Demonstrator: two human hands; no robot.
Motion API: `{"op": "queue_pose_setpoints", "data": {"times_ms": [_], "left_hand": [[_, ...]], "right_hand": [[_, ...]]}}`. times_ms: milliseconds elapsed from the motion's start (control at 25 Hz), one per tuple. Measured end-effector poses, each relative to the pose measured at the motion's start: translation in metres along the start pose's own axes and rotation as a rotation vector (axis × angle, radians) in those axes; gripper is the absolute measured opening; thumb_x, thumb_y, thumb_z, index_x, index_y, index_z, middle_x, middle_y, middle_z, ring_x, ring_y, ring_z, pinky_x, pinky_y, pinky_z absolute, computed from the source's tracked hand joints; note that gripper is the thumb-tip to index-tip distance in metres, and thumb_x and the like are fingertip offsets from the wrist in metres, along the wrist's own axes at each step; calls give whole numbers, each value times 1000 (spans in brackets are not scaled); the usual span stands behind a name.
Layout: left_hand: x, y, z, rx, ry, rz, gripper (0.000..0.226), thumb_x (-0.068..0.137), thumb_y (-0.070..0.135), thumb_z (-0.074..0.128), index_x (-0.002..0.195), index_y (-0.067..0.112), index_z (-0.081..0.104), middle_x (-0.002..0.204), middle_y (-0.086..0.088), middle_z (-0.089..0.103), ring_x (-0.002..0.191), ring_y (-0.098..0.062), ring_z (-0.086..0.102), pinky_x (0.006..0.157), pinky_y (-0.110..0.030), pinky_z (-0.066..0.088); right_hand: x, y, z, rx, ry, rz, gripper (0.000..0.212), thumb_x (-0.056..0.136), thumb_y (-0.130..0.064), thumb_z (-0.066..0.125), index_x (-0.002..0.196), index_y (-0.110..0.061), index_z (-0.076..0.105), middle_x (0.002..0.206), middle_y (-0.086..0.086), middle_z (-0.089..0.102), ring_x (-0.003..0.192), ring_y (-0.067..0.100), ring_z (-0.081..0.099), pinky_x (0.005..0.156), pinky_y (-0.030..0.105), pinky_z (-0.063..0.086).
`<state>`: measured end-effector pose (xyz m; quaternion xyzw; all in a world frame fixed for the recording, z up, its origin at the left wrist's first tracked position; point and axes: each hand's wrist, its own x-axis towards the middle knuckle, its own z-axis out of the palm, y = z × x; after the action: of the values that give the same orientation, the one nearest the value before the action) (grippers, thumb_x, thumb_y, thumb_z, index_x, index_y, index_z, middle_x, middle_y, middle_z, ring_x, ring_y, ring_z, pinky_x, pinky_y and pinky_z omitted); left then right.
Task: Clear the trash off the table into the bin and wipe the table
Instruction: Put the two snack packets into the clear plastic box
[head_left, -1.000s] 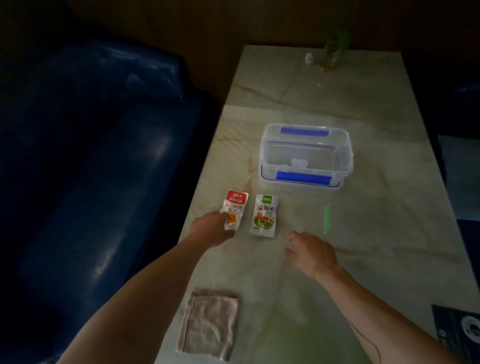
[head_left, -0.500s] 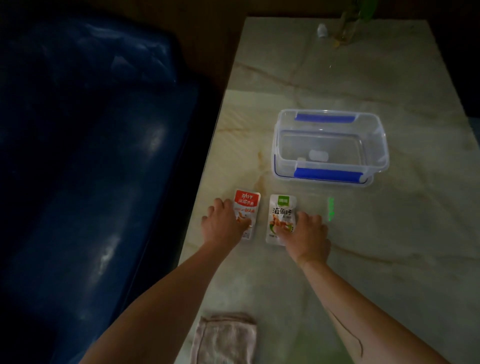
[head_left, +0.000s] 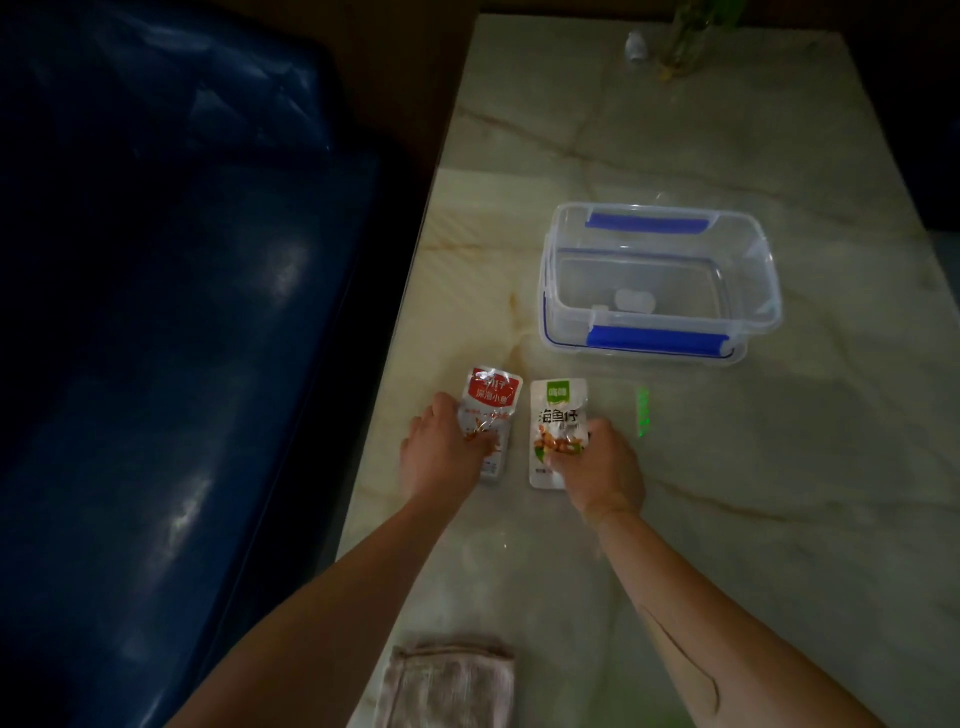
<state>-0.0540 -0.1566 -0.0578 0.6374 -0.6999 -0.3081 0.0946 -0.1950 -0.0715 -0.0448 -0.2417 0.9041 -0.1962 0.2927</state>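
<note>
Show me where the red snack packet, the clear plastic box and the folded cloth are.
red snack packet (head_left: 492, 392), head view, on its red upper panel.
clear plastic box (head_left: 655, 346), head view, on its near blue clip.
folded cloth (head_left: 449, 688), head view, on its middle.

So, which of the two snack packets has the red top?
The red-topped packet under the left hand, nearer the table's edge. The packet under the right hand has a white face and green logo.

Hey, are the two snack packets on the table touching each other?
Apart. The head view shows a strip of bare table between the red packet under the left hand and the green-and-white packet under the right hand.
</note>
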Motion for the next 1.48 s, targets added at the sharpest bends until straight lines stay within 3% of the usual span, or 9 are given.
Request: {"op": "queue_pose_setpoints", "data": {"times_ms": [240, 400, 640, 800, 920, 1080, 1280, 1400, 1480], "left_hand": [[-8, 8, 0, -129, -6, -35, 23, 83, 29, 63, 93, 32, 43, 94, -4, 71, 83, -32, 65, 71, -46, 57], [-14, 15, 0, -313, 1, -51, 4, 90, 25, 57, 92, 28, 54, 89, -3, 73, 71, -17, 67, 54, -25, 51], [-15, 58, -21, -649, 52, -10, 4, 90, 17, 61, 92, 18, 64, 85, 1, 75, 77, -13, 71, 65, -26, 53], [6, 117, -44, -829, 9, -7, 12, 88, 16, 64, 98, 9, 65, 89, -4, 76, 78, -13, 74, 62, -18, 56], [30, 163, -48, -891, -113, -99, 16, 86, 14, 66, 99, 5, 66, 96, -13, 75, 83, -25, 73, 76, -36, 59], [64, 205, -35, -740, -185, -122, 10, 84, 8, 67, 94, 8, 64, 95, -15, 72, 78, -25, 70, 65, -32, 58], [107, 238, -10, -446, -249, -122, 19, 84, 8, 69, 98, 15, 59, 97, -11, 68, 87, -25, 71, 67, -35, 60], [121, 247, 5, -335, -294, -145, 10, 85, 8, 67, 90, 14, 61, 84, -7, 68, 72, -19, 70, 57, -31, 60], [128, 243, 16, -281, -299, -173, 11, 83, 10, 69, 81, 15, 60, 80, -8, 69, 65, -16, 70, 55, -30, 60]], "right_hand": [[2, 13, -12, 39, -29, -15, 28, 82, -38, 71, 104, -20, 71, 100, 3, 76, 90, 24, 70, 76, 41, 58], [-2, 27, -31, 194, -46, -29, 14, 82, -26, 71, 93, -16, 74, 91, 4, 78, 71, 15, 66, 66, 32, 56], [10, 31, -101, 496, -91, -152, 7, 82, -18, 73, 89, -20, 73, 86, -2, 77, 79, 13, 74, 67, 29, 60], [40, 12, -163, 646, -41, -226, 16, 84, -15, 70, 76, -28, 70, 76, -8, 74, 62, -3, 67, 55, 17, 51], [74, -3, -197, 668, -35, -203, 11, 83, -10, 71, 85, -21, 73, 81, 2, 74, 65, 5, 69, 53, 20, 51], [118, -14, -214, 511, -93, -130, 24, 84, -3, 69, 108, -5, 72, 103, 15, 74, 80, 24, 70, 58, 32, 56], [161, -31, -211, 366, -128, -57, 34, 76, 7, 72, 109, 1, 70, 110, 21, 72, 87, 37, 73, 76, 51, 61], [179, -39, -201, 270, -119, -36, 39, 75, 3, 76, 113, 0, 68, 113, 20, 70, 84, 31, 71, 57, 33, 61], [187, -42, -194, 102, -89, -47, 36, 80, -3, 74, 115, -3, 66, 111, 18, 71, 81, 28, 68, 41, 20, 49]]}}
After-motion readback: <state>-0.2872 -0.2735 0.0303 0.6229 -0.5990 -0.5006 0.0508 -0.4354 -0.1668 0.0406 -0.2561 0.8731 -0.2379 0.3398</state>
